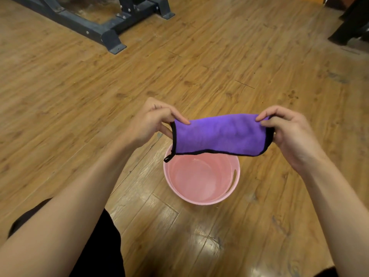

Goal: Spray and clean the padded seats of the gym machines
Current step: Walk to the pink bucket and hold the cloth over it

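Pinching the purple cloth (219, 134) by its upper corners, thumb and fingers of the left hand (151, 120) clamped on one end, those of the right hand (289, 132) on the other; holding it folded and taut directly over the pink bucket (199, 202), probably to keep drips off the wooden floor (79, 86). No padded seat in view, only a dark machine frame (93, 27) well apart at top left; looks like readying the cloth for wiping.

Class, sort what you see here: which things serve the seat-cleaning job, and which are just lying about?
For the job: purple cloth, pinched by the left hand and the right hand; pink bucket beneath it.
Just there: dark gym machine frame on the wooden floor, no padded seat showing; dark object at far right.
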A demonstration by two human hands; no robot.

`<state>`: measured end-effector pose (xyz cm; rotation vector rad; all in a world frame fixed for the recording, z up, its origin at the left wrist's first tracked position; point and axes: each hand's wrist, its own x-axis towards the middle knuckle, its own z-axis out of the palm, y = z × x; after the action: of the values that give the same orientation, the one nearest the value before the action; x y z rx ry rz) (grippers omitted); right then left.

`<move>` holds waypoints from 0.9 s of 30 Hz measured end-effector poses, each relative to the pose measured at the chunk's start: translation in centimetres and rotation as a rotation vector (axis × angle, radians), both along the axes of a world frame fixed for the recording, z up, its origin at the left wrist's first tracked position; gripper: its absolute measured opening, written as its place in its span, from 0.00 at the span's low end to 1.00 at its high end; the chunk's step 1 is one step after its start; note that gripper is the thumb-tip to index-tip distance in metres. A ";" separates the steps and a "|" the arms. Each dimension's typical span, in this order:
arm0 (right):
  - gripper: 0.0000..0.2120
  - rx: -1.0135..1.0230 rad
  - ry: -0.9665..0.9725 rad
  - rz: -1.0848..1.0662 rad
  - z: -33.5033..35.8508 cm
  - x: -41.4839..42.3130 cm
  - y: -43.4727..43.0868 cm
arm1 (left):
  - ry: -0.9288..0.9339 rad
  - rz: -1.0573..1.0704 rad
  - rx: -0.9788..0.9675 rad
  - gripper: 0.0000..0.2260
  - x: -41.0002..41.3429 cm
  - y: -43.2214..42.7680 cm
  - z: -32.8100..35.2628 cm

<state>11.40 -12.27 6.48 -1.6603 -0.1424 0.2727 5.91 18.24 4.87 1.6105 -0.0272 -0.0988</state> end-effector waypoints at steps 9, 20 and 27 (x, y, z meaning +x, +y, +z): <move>0.25 -0.168 -0.141 0.446 0.0 -3.9 6.1 | 0.144 -0.032 0.034 0.17 -1.2 -5.4 -0.3; 0.19 -0.021 0.311 0.196 -2.2 -2.3 5.2 | 0.005 -0.110 -0.302 0.05 -1.0 -3.3 -1.0; 0.04 -0.041 -0.026 0.344 -1.3 -2.2 4.8 | 0.304 -0.119 -0.212 0.17 -0.4 -3.7 -1.9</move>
<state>9.15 -7.51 5.22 -1.6765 -0.4468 0.5162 5.50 14.50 2.99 1.3680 0.0992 -0.4184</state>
